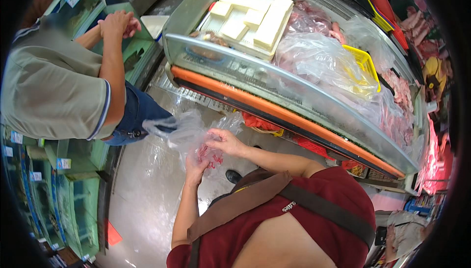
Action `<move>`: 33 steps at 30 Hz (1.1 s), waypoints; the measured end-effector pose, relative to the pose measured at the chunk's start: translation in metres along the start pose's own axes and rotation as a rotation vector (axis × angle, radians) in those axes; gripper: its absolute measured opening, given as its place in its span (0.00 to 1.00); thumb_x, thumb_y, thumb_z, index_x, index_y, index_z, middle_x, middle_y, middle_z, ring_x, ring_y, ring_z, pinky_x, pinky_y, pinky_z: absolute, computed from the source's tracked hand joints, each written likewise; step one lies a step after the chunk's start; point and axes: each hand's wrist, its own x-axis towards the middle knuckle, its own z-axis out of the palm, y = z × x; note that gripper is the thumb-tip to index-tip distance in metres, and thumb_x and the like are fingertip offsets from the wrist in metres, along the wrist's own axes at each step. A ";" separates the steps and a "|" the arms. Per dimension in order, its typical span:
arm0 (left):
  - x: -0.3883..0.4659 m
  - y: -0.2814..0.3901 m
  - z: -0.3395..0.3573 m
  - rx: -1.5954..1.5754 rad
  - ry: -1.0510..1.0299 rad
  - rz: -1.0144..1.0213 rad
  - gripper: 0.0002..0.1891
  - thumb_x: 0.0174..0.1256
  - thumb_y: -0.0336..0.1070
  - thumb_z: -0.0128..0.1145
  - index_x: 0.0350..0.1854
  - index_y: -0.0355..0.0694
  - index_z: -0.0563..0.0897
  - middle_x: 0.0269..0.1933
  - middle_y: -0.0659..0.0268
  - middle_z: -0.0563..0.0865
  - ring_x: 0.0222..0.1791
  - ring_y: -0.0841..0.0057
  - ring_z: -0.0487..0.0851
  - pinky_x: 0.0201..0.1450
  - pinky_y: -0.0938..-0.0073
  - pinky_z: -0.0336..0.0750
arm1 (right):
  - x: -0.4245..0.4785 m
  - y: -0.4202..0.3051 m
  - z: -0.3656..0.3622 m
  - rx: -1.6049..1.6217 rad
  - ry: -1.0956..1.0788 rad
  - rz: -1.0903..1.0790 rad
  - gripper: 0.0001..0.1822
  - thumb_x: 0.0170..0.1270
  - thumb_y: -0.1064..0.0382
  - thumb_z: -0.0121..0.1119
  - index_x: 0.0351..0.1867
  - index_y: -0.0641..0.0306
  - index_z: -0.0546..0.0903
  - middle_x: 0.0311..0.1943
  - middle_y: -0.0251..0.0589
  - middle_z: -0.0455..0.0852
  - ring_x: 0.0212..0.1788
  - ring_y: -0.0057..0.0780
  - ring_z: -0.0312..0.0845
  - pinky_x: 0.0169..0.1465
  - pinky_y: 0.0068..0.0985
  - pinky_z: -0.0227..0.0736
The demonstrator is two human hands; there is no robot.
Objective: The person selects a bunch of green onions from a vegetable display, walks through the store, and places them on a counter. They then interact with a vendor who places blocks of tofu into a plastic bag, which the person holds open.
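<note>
In front of my chest, a thin clear plastic bag (187, 130) with red printing hangs bunched between my hands. My left hand (196, 167) grips the lower, printed part of it. The fingers and thumb of my right hand (225, 143) pinch the film higher up, on the side towards the display case. Loose handles of the bag spread out to the left, over the wet floor. I cannot tell whether anything is inside it.
A glass-fronted display case (287, 80) holds white tofu blocks (270, 27), bagged meat (316, 58) and a yellow basket (362, 62). Glass fish tanks (79, 209) line the left. A person in a grey shirt (62, 91) stands there, hands together. A red piece (113, 234) lies on the floor.
</note>
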 end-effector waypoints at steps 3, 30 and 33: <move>-0.012 0.001 -0.008 -0.290 -0.032 -0.022 0.38 0.53 0.50 0.68 0.65 0.36 0.70 0.63 0.58 0.76 0.64 0.61 0.72 0.68 0.60 0.64 | -0.005 -0.003 -0.007 -0.059 0.085 -0.040 0.09 0.63 0.69 0.60 0.45 0.64 0.78 0.40 0.29 0.78 0.45 0.15 0.73 0.52 0.20 0.70; 0.112 0.242 -0.003 -0.907 -0.362 0.518 0.20 0.60 0.26 0.56 0.57 0.36 0.78 0.54 0.58 0.84 0.59 0.65 0.79 0.68 0.54 0.67 | -0.045 -0.307 -0.117 0.042 0.181 -0.735 0.29 0.59 0.68 0.57 0.65 0.63 0.70 0.42 0.30 0.75 0.38 0.19 0.72 0.51 0.23 0.72; 0.157 0.274 0.057 -0.800 -0.095 0.490 0.18 0.62 0.27 0.60 0.55 0.38 0.79 0.51 0.62 0.86 0.55 0.70 0.81 0.66 0.61 0.70 | -0.061 -0.304 -0.165 0.005 0.367 -0.548 0.23 0.65 0.65 0.56 0.62 0.63 0.72 0.45 0.32 0.78 0.41 0.21 0.76 0.44 0.24 0.76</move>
